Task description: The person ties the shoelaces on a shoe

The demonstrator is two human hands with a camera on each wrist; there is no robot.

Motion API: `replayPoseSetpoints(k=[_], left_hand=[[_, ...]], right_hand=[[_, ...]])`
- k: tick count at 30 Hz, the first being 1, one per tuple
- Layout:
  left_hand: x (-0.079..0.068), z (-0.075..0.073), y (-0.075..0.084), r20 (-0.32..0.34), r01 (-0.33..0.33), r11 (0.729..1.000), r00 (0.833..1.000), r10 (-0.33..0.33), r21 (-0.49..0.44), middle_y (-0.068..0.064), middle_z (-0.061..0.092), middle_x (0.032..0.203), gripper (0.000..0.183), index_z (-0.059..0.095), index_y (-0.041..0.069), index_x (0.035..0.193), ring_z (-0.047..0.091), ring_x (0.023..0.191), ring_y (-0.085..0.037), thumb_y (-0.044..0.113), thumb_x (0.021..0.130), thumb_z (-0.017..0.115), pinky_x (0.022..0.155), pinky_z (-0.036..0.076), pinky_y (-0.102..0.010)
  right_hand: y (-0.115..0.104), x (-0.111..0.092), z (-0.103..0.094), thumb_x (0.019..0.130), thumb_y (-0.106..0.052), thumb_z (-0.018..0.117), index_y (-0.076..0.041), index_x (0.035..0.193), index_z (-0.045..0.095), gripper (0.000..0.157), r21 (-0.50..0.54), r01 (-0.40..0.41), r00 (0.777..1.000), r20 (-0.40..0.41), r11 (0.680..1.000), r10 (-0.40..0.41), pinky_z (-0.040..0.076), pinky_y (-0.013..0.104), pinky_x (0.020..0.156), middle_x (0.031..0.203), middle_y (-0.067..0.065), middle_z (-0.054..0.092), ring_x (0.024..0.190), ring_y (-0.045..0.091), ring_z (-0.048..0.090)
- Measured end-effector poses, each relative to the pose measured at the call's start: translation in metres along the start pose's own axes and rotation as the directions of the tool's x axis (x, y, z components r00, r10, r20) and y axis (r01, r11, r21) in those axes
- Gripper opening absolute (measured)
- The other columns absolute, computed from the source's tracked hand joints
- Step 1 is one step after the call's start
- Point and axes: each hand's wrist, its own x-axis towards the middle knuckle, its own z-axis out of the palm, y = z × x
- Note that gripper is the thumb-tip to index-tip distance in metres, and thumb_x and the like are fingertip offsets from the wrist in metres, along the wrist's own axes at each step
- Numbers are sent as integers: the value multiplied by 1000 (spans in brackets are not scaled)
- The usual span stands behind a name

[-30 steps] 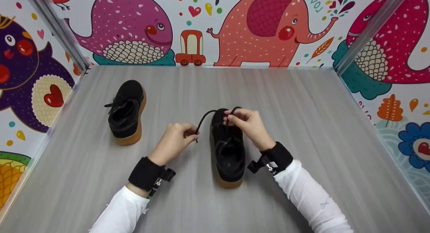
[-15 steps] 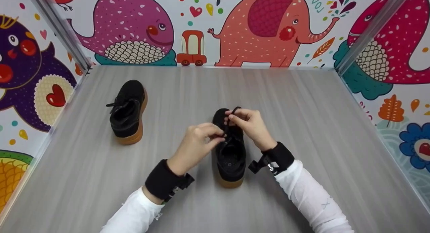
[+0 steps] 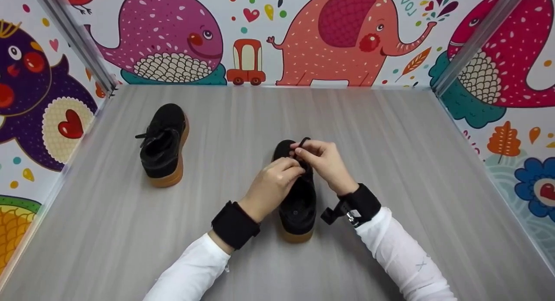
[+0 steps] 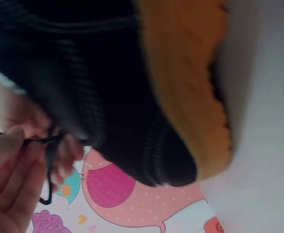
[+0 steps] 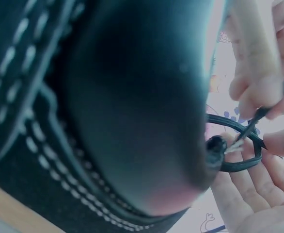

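A black shoe (image 3: 299,218) with a tan sole stands between my hands, its toe pointing away. My right hand (image 3: 324,164) pinches a standing loop of its black shoelace (image 3: 305,139) over the front of the shoe. From the left side my left hand (image 3: 273,184) reaches across the shoe's opening and pinches the other length of lace. In the right wrist view the shoelace (image 5: 239,167) curves into a loop beside the shoe's tongue (image 5: 147,107), and a strand crosses it. Both hands' fingertips are close together; the head view hides much of the lacing behind them.
A second black shoe (image 3: 162,145) stands at the back left, its lace tied. Both shoes rest on a grey wood-grain surface (image 3: 373,123). Walls with printed cartoon animals (image 3: 338,40) enclose the back and both sides.
My left hand has moved right with the lace end, from beside the shoe to over its laces, close to my right hand. My right hand has stayed in place, holding the loop.
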Motion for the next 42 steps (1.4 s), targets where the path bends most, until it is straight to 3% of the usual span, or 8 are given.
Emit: replayPoseSetpoints(k=[4,10,21,25,28,31,37,42], left_hand=[[-2,7,-4,0,-8,998,1000,8,55,-5,63,89,6,72,2,88,59,85,-16,3,86,66,76,50,-21],[-2,12,-5,14,36,993,999,-38,116,-6,57,85,6,72,1,86,55,77,-16,6,85,68,68,49,-21],[-7,12,-5,78,79,965,992,-101,251,-4,55,87,13,74,6,91,55,75,-16,15,89,65,55,50,-26],[-11,7,-8,70,75,979,994,-89,187,-2,58,87,13,74,7,94,56,77,-15,15,86,69,55,51,-25],[-15,3,-13,17,71,992,997,-73,108,-1,60,84,11,75,7,92,56,74,-13,13,84,72,57,50,-22],[-21,0,-21,-31,105,994,994,-104,26,0,62,82,6,74,8,88,57,72,-12,12,84,71,59,50,-21],[-23,6,-47,-9,239,959,970,-243,-155,-2,68,85,4,72,6,87,59,81,-16,9,85,69,71,50,-26],[-18,18,-59,79,256,922,967,-243,-290,-6,70,96,8,71,3,92,59,97,-20,7,86,68,87,48,-30]], right_hand=[[-1,-1,0,88,-12,66,6,98,70,21,42,7,1000,7,999,-7,51,21,67,98,16,71,85,16,67],[-2,-2,0,88,-11,67,7,99,69,21,68,21,1000,11,997,-22,54,24,73,95,14,71,87,19,68],[-1,-3,1,88,-8,66,9,101,68,21,92,20,1000,13,996,-21,54,26,78,100,18,70,90,19,67],[-1,-4,1,88,-8,66,7,100,69,20,96,12,1000,15,995,-13,54,27,77,101,20,69,88,19,67],[-1,-4,1,89,-9,66,6,100,69,20,92,12,1000,13,996,-14,54,29,77,98,17,70,86,19,67],[-1,-4,1,89,-10,66,6,101,69,20,78,19,1000,11,997,-20,54,28,76,93,13,71,83,18,67],[-2,-4,2,89,-10,66,8,102,68,22,93,30,999,15,995,-31,54,26,75,88,13,71,82,18,67],[-3,-5,3,88,-11,67,5,102,69,21,91,29,1000,11,995,-30,53,25,73,88,10,71,82,17,67]])
